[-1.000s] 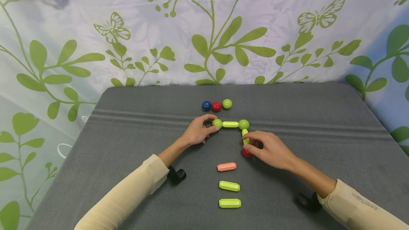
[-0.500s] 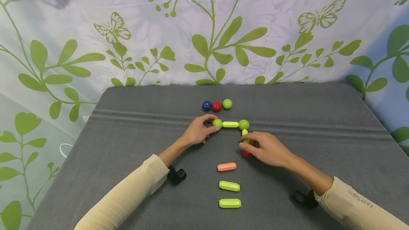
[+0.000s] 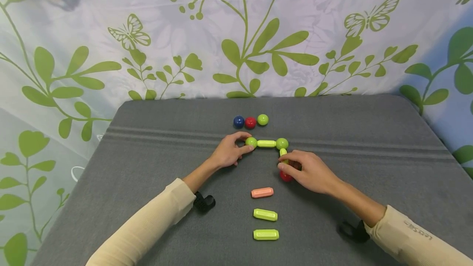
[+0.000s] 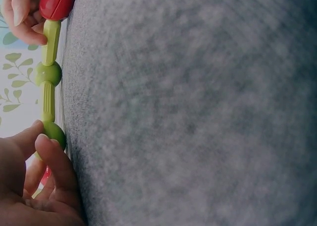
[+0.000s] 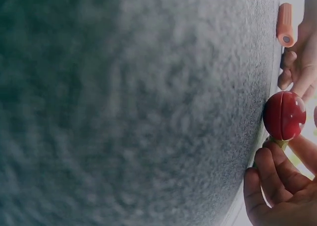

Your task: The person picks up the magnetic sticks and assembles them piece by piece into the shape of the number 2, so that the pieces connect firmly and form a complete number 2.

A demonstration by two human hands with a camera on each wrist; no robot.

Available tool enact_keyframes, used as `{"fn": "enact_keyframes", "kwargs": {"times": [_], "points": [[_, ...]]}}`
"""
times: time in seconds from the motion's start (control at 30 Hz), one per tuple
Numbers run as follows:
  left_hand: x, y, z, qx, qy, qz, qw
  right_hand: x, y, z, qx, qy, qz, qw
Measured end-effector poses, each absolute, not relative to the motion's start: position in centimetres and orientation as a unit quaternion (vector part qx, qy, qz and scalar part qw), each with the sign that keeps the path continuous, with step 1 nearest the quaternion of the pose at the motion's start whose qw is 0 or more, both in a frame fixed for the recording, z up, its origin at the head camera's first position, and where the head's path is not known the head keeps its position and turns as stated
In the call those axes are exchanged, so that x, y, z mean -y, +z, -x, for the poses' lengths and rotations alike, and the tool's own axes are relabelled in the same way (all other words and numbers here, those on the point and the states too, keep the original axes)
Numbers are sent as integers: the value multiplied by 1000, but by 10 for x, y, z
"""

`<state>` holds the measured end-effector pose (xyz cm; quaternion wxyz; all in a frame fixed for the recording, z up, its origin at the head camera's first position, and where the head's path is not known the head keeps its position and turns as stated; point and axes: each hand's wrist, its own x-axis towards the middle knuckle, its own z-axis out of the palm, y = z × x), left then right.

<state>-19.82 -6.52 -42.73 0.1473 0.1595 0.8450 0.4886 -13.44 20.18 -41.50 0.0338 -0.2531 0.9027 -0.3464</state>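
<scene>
On the grey table, balls and rods form an L-shaped chain. Its left end is a green ball, pinched between thumb and fingers of my left hand. A yellow-green rod links it to a second green ball at the corner. From there another yellow-green rod runs toward me to a red ball. My right hand holds this second rod with thumb and fingertips, right above the red ball; its fingers partly hide both in the head view.
Behind the chain sit a blue ball, a red ball and a green ball in a row. Nearer me lie an orange rod and two yellow-green rods. A leaf-patterned cloth hangs behind the table.
My right hand's fingertips have shifted slightly left and away from me along the rod beside the red ball. My left hand has stayed on the green ball.
</scene>
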Motion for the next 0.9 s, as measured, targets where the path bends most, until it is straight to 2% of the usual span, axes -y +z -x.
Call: {"fn": "enact_keyframes", "kwargs": {"times": [0.9], "points": [[64, -427, 198, -847, 486, -158, 145, -204, -414, 132, -904, -340, 254, 46]]}}
